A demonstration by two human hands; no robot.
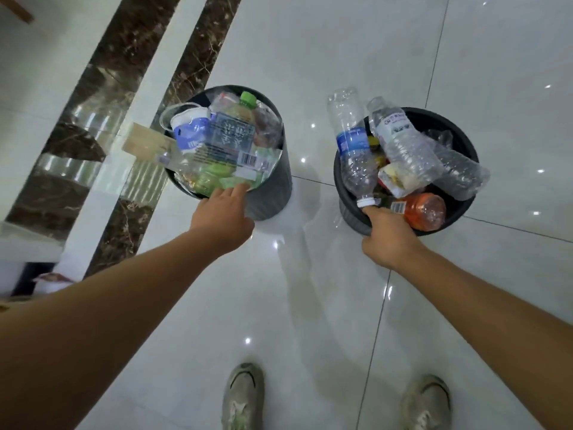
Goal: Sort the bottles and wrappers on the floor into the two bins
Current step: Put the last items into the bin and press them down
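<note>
**Two full bins, taken by the near rims**

We stand over the glossy white tiled floor (310,305), pale worn sneakers (243,395) at the bottom of the view. No loose bottles or wrappers show on the tiles in view; the litter we see sits heaped in the two bins, so we judge the sorting nearly or fully done.

Our right hand (389,240) grips the near rim of the right dark ribbed plastic bin (348,212), thumb hooked inside beside a white bottle cap. Our left hand (221,212) reaches the near rim of the left dark ribbed plastic bin (273,197), one finger lying on the contents. We cannot tell whether its other fingers clasp the rim.

The bins should be light, since they hold mostly empty plastic, but top-heavy. A clear crushed plastic bottle with a blue label (353,144) juts past the right rim, and an orange-tinted plastic bottle (424,209) rests on the near edge. In the left bin, a clear printed plastic wrapper with a barcode (229,141) lies loose on top. The rims are the stiff hold, and tilting could spill these slippery pieces.
</note>
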